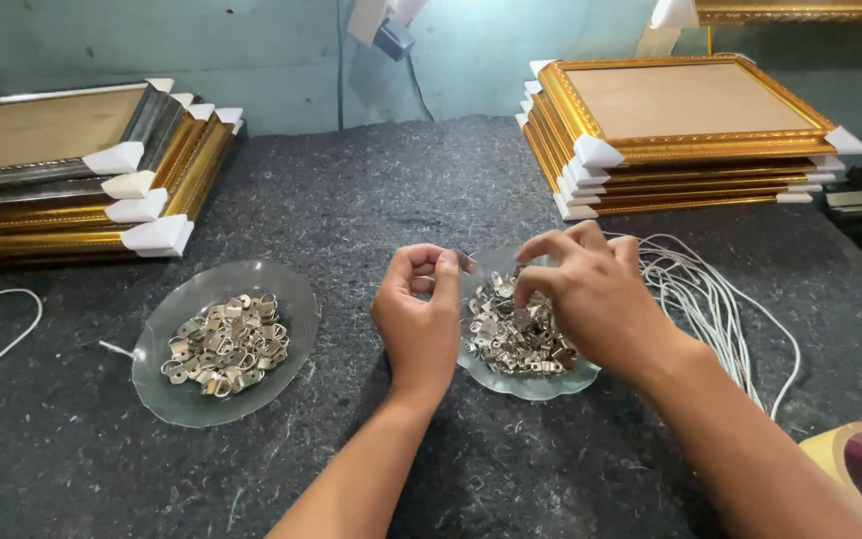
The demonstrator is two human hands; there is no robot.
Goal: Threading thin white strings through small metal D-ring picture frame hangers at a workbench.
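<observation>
Many small metal hangers (511, 334) fill a glass dish (536, 384) on the dark felt surface (401, 200), under both hands. The left hand (419, 319) pinches one hanger between thumb and forefinger; the right hand (591, 294) has its fingers curled down into the pile. Another dish of hangers (223, 342) sits to the left, white cords (710, 299) to the right, and stacked gold picture frames (680, 135) behind.

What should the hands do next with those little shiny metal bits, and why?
Probably lift one piece clear. The right hand is pinching into the heap in the right glass dish, while the left hand waits beside it with a small piece at its fingertips.
</observation>
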